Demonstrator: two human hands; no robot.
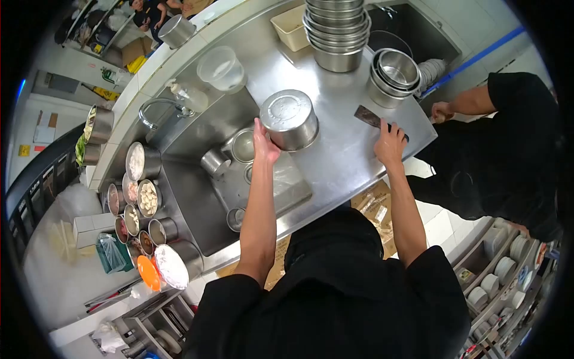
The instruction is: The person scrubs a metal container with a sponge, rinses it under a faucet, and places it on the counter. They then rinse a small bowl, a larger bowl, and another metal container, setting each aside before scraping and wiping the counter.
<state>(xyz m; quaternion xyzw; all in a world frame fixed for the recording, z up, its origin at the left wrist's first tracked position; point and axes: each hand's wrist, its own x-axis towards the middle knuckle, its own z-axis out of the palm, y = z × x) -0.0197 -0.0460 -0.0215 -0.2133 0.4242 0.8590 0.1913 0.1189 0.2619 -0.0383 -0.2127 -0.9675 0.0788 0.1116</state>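
A round metal pot (290, 119) rests bottom-up on the steel counter, beside the sink edge. My left hand (264, 143) is against the left side of this pot and grips it, with some fingers hidden. In my right hand (391, 143) is a metal scraper (368, 116), held by its dark handle with the flat blade pointing to the upper left. The blade is apart from the pot, over the counter. To the left, the steel sink (191, 197) contains a small metal pot (215, 162) and a round metal bowl (243, 145).
Stacked metal pots (338, 60) stand at the back, near nested bowls (394, 75). A clear plastic tub (221, 69) sits behind the sink by the faucet (158, 107). Food containers (147, 198) line the left side. A co-worker in black (496, 155) stands close on the right.
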